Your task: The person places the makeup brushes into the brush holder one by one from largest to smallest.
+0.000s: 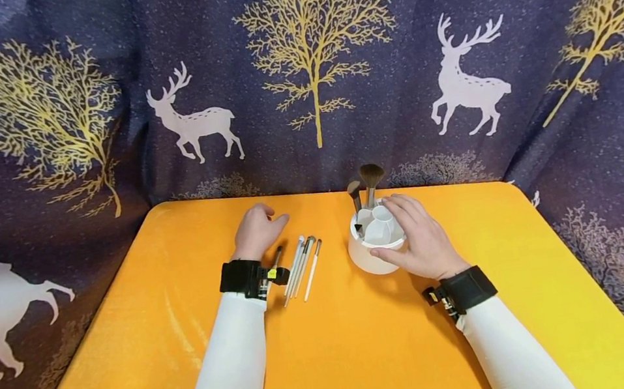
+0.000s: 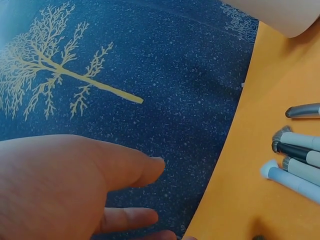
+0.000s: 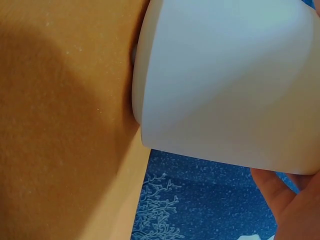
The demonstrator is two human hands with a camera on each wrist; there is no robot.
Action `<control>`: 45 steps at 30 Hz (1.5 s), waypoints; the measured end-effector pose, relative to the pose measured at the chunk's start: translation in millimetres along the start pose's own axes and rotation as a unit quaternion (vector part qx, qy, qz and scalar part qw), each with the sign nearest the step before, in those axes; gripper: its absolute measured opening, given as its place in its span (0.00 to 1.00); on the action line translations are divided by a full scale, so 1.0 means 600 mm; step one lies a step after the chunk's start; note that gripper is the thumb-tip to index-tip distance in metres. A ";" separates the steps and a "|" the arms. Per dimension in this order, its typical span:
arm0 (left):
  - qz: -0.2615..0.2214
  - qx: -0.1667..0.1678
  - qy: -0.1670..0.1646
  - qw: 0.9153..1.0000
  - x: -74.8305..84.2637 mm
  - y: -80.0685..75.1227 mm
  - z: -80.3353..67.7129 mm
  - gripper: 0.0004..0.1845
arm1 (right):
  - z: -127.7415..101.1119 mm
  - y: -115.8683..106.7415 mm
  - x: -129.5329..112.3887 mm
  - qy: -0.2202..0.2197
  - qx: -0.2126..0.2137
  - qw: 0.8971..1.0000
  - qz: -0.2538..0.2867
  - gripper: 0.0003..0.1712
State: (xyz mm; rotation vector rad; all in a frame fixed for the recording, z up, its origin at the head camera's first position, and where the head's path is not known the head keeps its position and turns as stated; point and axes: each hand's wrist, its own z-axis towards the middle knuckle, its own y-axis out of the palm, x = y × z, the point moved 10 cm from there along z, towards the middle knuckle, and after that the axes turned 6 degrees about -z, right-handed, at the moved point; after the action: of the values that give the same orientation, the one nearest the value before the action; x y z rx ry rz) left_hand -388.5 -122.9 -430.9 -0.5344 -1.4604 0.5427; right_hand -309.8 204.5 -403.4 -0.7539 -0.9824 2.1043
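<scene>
My right hand (image 1: 426, 238) grips a white round makeup brush holder (image 1: 371, 261), thumb on its near side and fingers along the far rim. The holder stands upright on the table, divided into compartments. A large fluffy makeup brush (image 1: 371, 175) and a smaller angled one (image 1: 354, 190) rise from its back left, and a short dark brush tip (image 1: 358, 228) shows lower down. My left hand (image 1: 257, 229) hovers left of several slim makeup brushes (image 1: 297, 269) lying side by side. Nothing shows in its loosely bent fingers. In the right wrist view the holder's wall (image 3: 225, 90) fills most of the picture.
An orange-yellow cloth covers the table (image 1: 346, 367). Behind it hangs a dark blue curtain (image 1: 296, 164) printed with white deer and golden trees, close to the table's far edge. One brush (image 1: 313, 270) lies slightly right of the others.
</scene>
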 end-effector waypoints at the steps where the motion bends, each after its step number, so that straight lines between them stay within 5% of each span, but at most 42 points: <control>1: 0.003 -0.001 0.000 1.000 0.000 0.000 -0.001 0.29 | 0.000 0.000 0.000 0.000 0.000 1.000 0.000 0.59; 14: 0.049 -0.049 -0.024 0.997 -0.018 0.012 -0.005 0.18 | 0.002 -0.002 -0.003 -0.006 0.002 1.000 0.002 0.59; 21: 0.060 -0.082 -0.051 0.994 -0.029 0.020 -0.005 0.28 | 0.001 -0.002 -0.003 -0.003 -0.001 1.000 0.003 0.59; 31: 0.084 -0.135 -0.069 0.985 -0.039 0.031 -0.015 0.28 | 0.002 -0.005 -0.006 -0.006 0.002 1.000 0.003 0.59; 45: 0.097 -0.156 -0.085 0.979 -0.044 0.037 -0.025 0.13 | 0.002 -0.002 -0.005 -0.004 -0.001 1.000 0.003 0.59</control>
State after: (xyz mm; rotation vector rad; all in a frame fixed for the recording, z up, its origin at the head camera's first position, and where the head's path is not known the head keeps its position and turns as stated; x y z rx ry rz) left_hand -374.9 -122.9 -465.8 -0.9034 -1.6804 0.5235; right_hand -308.3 202.4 -401.1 -0.7498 -0.9890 2.1128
